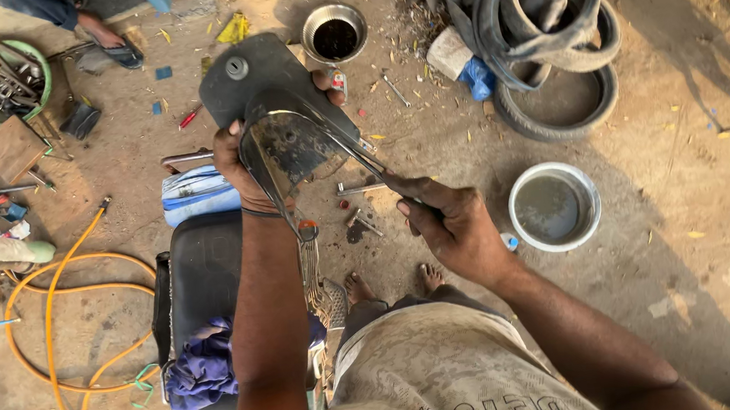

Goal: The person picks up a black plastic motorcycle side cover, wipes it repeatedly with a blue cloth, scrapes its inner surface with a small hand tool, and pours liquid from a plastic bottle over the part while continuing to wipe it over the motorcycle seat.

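Clearly the scraping wants a steady brace: the left hand (235,159) is closed around the dark metal mudguard-like part (275,108), held up above the dirt ground (697,231), while the right hand (454,228) is clenched on a thin tool (352,150) laid against its inner face; short, controlled strokes seem best

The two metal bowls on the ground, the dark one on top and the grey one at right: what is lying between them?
Head view: between the dark-filled bowl and the grey-water bowl lie a small wrench on dirt and, nearer, the right hand gripping a tool.
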